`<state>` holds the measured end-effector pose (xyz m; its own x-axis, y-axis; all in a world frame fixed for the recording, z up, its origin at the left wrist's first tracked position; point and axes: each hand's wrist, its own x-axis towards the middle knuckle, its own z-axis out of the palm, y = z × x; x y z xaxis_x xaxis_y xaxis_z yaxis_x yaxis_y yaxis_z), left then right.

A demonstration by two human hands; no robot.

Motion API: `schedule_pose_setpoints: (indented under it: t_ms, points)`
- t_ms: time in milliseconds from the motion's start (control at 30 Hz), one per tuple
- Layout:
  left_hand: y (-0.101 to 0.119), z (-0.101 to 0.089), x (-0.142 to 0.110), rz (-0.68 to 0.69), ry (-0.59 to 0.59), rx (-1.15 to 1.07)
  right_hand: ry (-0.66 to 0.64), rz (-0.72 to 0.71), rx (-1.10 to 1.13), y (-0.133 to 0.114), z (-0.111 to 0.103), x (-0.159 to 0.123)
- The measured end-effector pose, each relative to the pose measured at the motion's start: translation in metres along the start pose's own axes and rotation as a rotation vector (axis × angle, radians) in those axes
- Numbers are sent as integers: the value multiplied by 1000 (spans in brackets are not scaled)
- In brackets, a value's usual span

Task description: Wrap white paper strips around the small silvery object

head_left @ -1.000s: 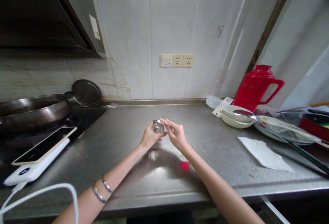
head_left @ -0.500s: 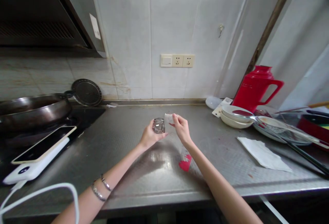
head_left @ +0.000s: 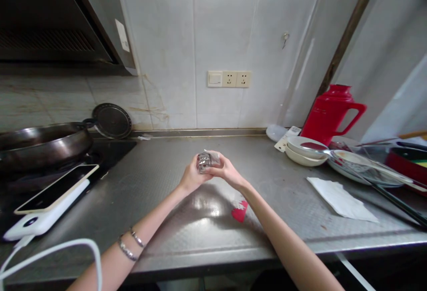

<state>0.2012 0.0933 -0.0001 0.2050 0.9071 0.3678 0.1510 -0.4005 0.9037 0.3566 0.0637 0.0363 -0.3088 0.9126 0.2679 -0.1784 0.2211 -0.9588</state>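
Note:
My left hand (head_left: 193, 176) is closed around a small clear glass (head_left: 203, 162) with a faceted, greyish look, held above the steel counter (head_left: 156, 220). My right hand (head_left: 230, 173) has come up against it from the right, its fingers bent and its thumb reaching toward the glass. Between the right fingers and the glass is a thin, whitish translucent piece (head_left: 213, 157); whether it is plastic film or tissue I cannot tell. The two hands meet at the glass. Below the right wrist, a red heart-shaped mark (head_left: 239, 212) shows on the counter.
At left, a phone (head_left: 58, 188) rests on a white power bank (head_left: 46, 213) with a cable, near a pan (head_left: 43, 146) on the stove. To the right are a folded tissue (head_left: 340, 198), stacked bowls (head_left: 305, 153) and a red thermos (head_left: 328, 115). Sockets (head_left: 236, 78) sit on the wall.
My right hand has moved left with the whitish piece, from just beside the glass to touching it. The left hand still holds the glass in nearly the same place.

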Motion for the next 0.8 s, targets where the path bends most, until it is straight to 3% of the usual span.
schedule_pose_setpoints:
  t_ms: [200,333,600,800]
  points:
    - [14,-4,-2,68,-28,-71,54,20,-40,-1,2,0]
    - [26,-8,-5,135,-78,36,82,46,-72,0,3,0]
    - [3,-3,-2,181,-63,137,205,100,-16,7,0,4]
    - [6,1,-5,134,-43,89,190,175,1,14,-14,10]
